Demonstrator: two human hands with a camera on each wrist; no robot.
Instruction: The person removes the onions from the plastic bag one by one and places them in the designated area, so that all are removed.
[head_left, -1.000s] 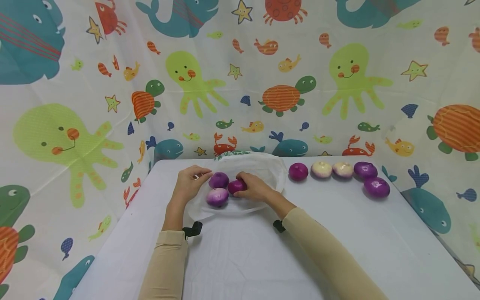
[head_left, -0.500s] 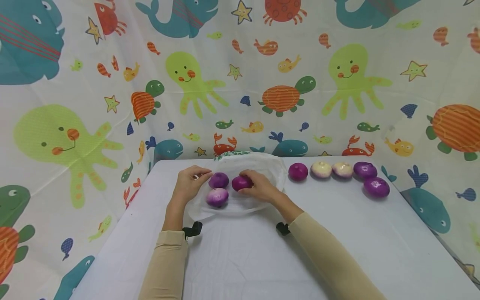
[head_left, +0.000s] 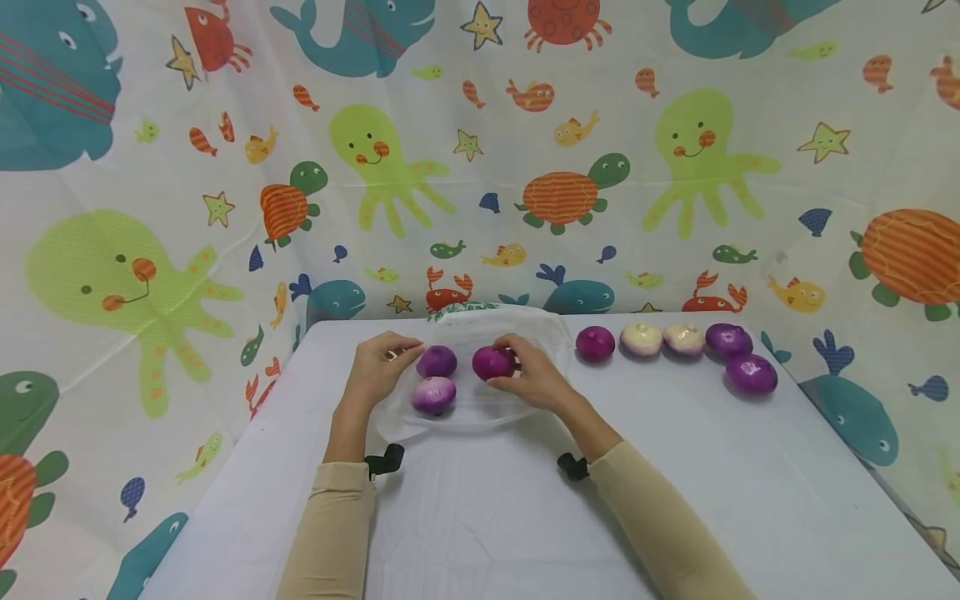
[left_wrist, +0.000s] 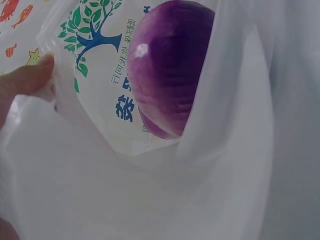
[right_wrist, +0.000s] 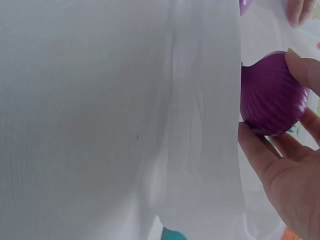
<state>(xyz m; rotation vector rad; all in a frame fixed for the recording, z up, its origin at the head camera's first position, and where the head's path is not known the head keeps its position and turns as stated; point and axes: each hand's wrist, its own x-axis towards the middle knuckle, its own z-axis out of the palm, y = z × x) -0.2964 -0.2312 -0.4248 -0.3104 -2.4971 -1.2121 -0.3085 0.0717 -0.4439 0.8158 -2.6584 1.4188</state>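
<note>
- The right hand (head_left: 534, 375) curls its thumb and fingers around a round, glossy magenta-purple onion (head_left: 492, 364), which sits within the bag's outline, right of two others; whether it touches the plastic cannot be told.
- The left hand (head_left: 381, 367), fingers bent, pinches the left edge of a thin white plastic bag (head_left: 480, 412) printed with a green-leaved tree and blue characters.
- Inside the bag, close to the left hand, lie a dark purple round onion (head_left: 437, 362) and, just in front, a paler purple-and-white onion (head_left: 433, 396).
- On the white-covered surface (head_left: 480, 517), well right of the bag, stand a magenta onion (head_left: 596, 344), two cream-coloured onions (head_left: 641, 340) and two shiny violet onions (head_left: 752, 375).
</note>
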